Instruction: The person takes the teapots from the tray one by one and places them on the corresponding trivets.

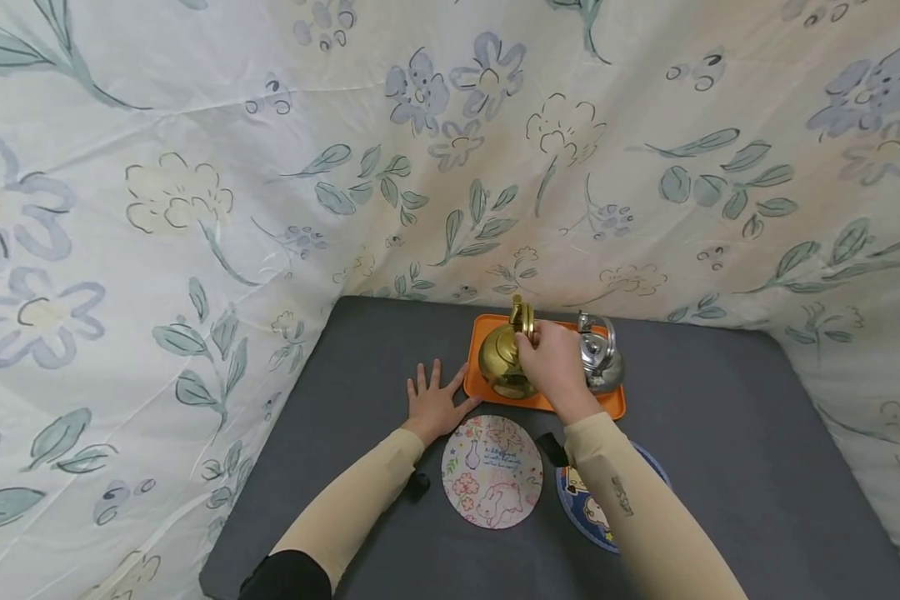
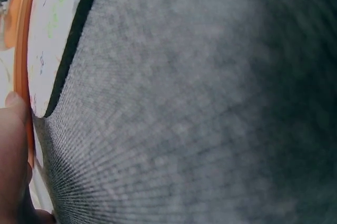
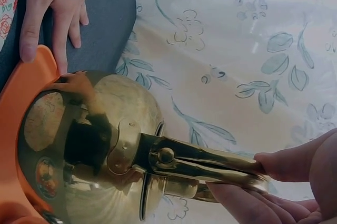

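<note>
A gold kettle stands on the left part of an orange tray at the back of the grey table. My right hand grips its upright handle from above. A silver kettle sits on the tray's right part, just right of that hand. My left hand lies flat on the grey cloth with fingers spread. Its thumb touches the tray's left edge. In the left wrist view I see mostly grey cloth, a fingertip and the tray rim.
A round pink floral mat lies in front of the tray; a blue round mat lies to its right, partly under my right forearm. Flowered fabric walls the table at the back and both sides. Bare grey tabletop spreads to the right.
</note>
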Available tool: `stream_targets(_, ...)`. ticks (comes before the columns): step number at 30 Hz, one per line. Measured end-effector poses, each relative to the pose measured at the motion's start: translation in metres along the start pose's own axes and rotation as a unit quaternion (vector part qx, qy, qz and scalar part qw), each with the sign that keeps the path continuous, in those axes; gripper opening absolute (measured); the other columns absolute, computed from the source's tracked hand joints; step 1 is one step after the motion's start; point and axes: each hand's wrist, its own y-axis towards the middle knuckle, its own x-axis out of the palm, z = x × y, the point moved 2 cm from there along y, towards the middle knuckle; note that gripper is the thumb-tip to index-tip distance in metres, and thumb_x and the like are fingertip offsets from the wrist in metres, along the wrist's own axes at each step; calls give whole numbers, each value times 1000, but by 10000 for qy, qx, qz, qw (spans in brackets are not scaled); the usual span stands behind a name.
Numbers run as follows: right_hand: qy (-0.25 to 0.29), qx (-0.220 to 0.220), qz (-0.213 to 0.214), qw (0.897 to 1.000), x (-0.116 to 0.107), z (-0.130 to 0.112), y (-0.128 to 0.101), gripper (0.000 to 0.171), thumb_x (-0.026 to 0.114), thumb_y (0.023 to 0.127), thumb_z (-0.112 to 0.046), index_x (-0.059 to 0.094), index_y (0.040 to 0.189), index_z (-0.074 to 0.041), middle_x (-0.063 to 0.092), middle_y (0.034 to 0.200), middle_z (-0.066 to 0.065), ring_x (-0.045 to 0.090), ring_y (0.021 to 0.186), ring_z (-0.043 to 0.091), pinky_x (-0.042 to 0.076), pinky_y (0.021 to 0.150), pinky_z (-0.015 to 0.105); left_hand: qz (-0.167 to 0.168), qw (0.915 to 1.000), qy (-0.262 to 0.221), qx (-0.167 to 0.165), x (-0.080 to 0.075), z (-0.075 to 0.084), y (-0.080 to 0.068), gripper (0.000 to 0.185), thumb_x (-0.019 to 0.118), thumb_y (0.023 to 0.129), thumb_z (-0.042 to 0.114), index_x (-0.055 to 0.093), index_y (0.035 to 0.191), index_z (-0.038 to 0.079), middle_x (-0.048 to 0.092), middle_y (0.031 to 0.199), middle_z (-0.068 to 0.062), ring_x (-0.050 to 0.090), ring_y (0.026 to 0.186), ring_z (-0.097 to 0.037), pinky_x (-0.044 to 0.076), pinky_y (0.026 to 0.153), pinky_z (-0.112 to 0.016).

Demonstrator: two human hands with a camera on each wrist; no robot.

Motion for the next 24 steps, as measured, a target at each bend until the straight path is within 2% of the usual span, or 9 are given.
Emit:
stream_targets(4, 44, -22, 2, 10000, -4, -2, -4, 24, 67, 95, -15, 65, 76, -1, 48, 47, 1, 43, 40, 15, 33, 41, 29, -7, 10000, -38, 8, -1, 0, -1, 78, 34, 91, 82, 13, 160, 50, 5, 170, -13, -3, 154, -47, 7, 121, -67)
stream_targets(9, 48, -61, 23, 10000, -9, -7, -10, 26, 68, 95, -14, 62, 73, -2, 41, 45, -1, 39, 38, 14, 30, 40, 29, -35, 10000, -59, 26, -2, 0, 0, 79, 34, 91, 82, 12, 160, 50, 4, 170, -13, -4, 154, -47, 6, 120, -67)
stream_targets(12, 18, -80, 15, 10000, -11, -9, -14, 28, 68, 95, -14, 60, 70, -3, 39, 46, -2, 37, 38, 14, 30, 44, 29, -37, 10000, -55, 26, -2, 0, 1, 79, 34, 91, 82, 11, 160, 50, 4, 170, -13, -5, 154, -47, 6, 120, -67)
stream_targets(19, 113, -63, -60, 9999, -12, -9, -24, 22, 68, 96, -13, 66, 78, 1, 57, 52, 5, 46, 41, 14, 35, 42, 28, -41, 10000, 20, 31, -2, 1, 0, 79, 31, 91, 83, 9, 159, 50, 3, 170, -13, -4, 154, -48, 8, 120, -67)
stream_targets(24, 148, -129, -32, 9998, -14, -11, -31, 20, 69, 95, -14, 69, 83, 2, 64, 58, 9, 49, 43, 14, 37, 44, 28, -56, 10000, 8, -23, -2, 2, -1, 80, 31, 90, 83, 9, 159, 50, 3, 170, -13, -4, 154, -48, 7, 120, -67)
